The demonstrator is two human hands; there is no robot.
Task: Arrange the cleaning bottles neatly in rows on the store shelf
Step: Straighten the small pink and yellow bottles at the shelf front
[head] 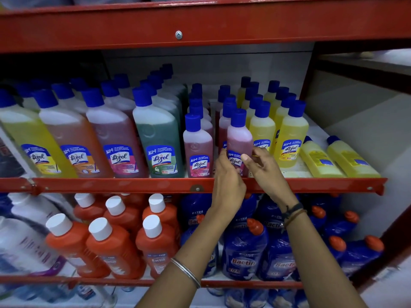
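Observation:
A small pink bottle (pixel 239 138) with a blue cap stands at the front of the middle shelf (pixel 111 185), tilted slightly. My left hand (pixel 228 181) grips its lower left side and my right hand (pixel 263 167) pinches its lower right side. Another small pink bottle (pixel 197 147) stands upright just to the left. Upright small yellow bottles (pixel 291 138) form rows to the right. Two yellow bottles (pixel 333 158) lie on their sides at the shelf's right end. Large bottles, yellow, orange, pink and green (pixel 158 138), fill the left of the shelf in rows.
The red rail of the upper shelf (pixel 178 25) runs overhead. On the lower shelf stand orange bottles with white caps (pixel 111 247) and dark blue bottles with orange caps (pixel 244 252). White bottles (pixel 24 236) sit at the lower left. A red upright (pixel 308 72) bounds the right.

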